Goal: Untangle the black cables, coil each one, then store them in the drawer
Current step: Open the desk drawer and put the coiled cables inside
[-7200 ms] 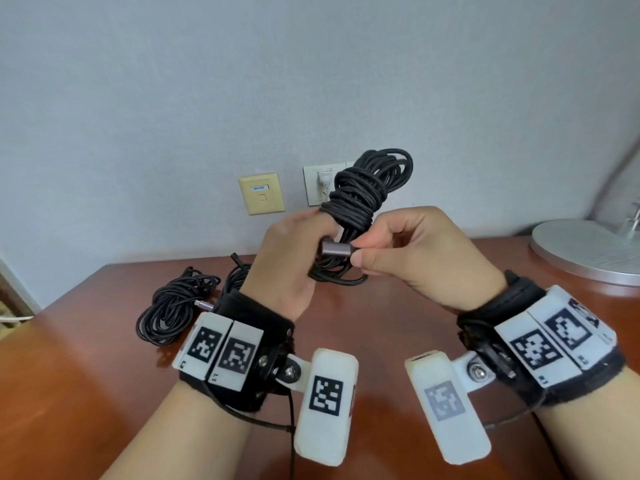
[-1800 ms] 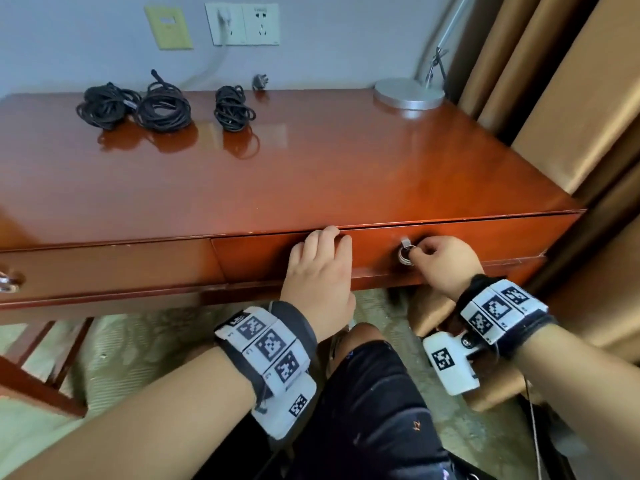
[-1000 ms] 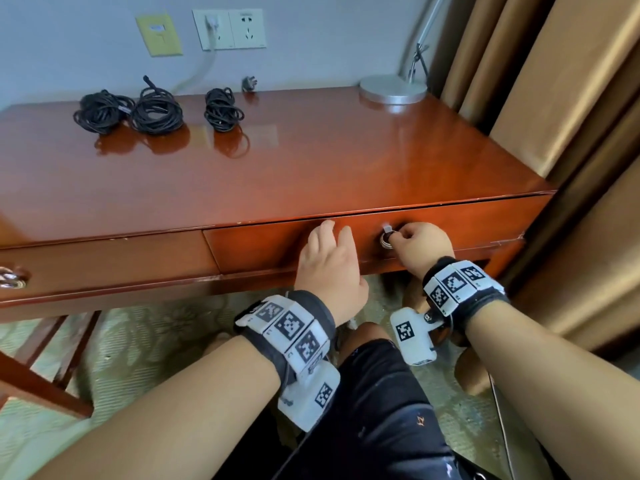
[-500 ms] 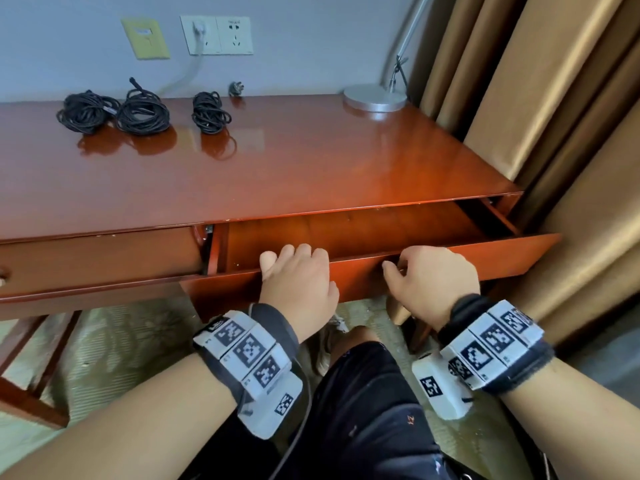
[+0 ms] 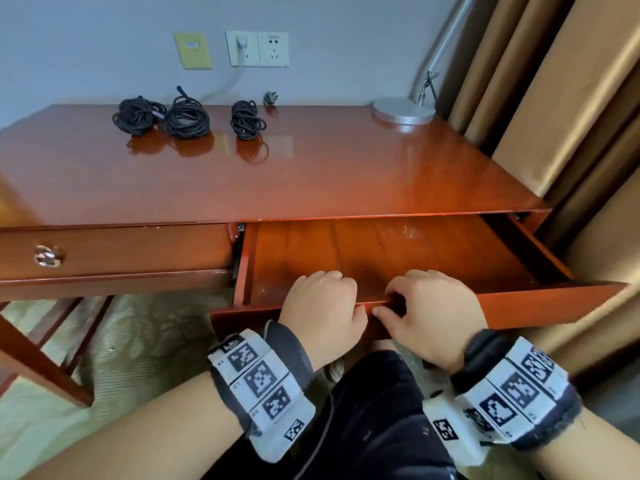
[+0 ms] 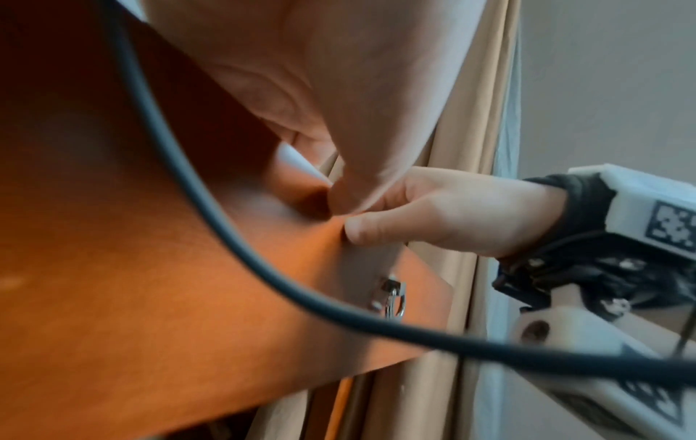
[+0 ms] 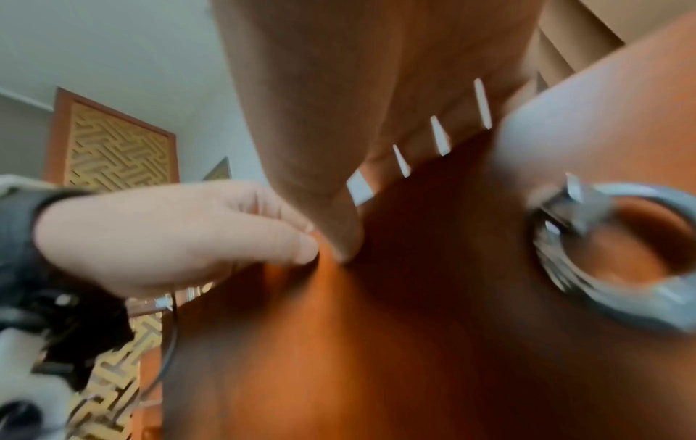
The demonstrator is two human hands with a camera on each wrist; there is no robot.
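Behind open drawer (image 5: 398, 251), far on desk (image 5: 311, 174): three coiled cables (image 5: 187, 116), light, floppy; take each across whole bundle. Your left hand (image 5: 323, 306) and right hand (image 5: 429, 313) hooked over drawer front.

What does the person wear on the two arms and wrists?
Both forearms are bare, with no sleeves. Each wrist carries a black band with white tiles printed with black square codes, plus a white camera block underneath. A thin dark cable runs from the left wrist.
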